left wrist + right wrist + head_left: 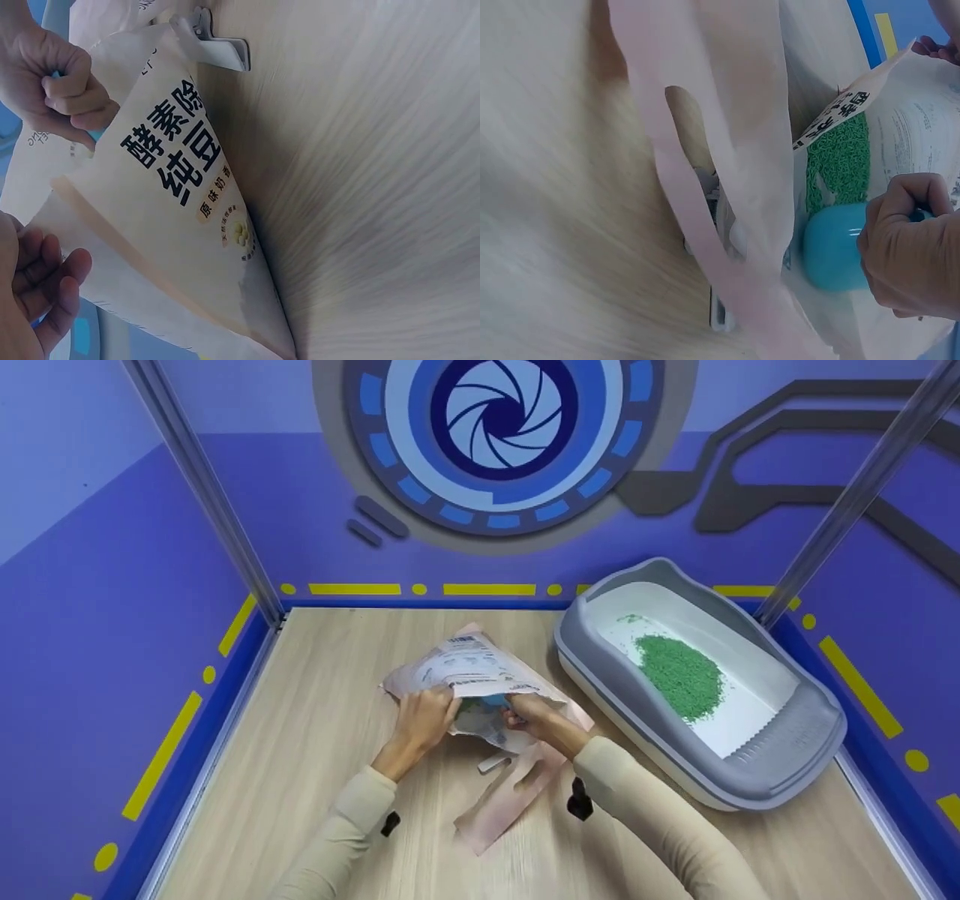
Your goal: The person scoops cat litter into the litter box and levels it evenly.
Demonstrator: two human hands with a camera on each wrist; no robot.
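Observation:
A pale pink and white bag (480,664) lies on the table with its mouth open towards the person. My left hand (427,716) grips the edge of the mouth; in the left wrist view, the fingers of that hand (45,285) are curled at the bag's edge. My right hand (532,714) is at the opening, curled round the handle of a blue scoop (834,247). The scoop's bowl is inside the bag, beside green pellets (840,165). A strip with a handle slot (742,127) hangs from the bag's near side.
A grey and white litter tray (795,765) stands at the right, with a heap of green pellets (682,679) in it. A small white and metal tool (221,51) lies on the table by the bag's strip. Blue and purple walls surround the table.

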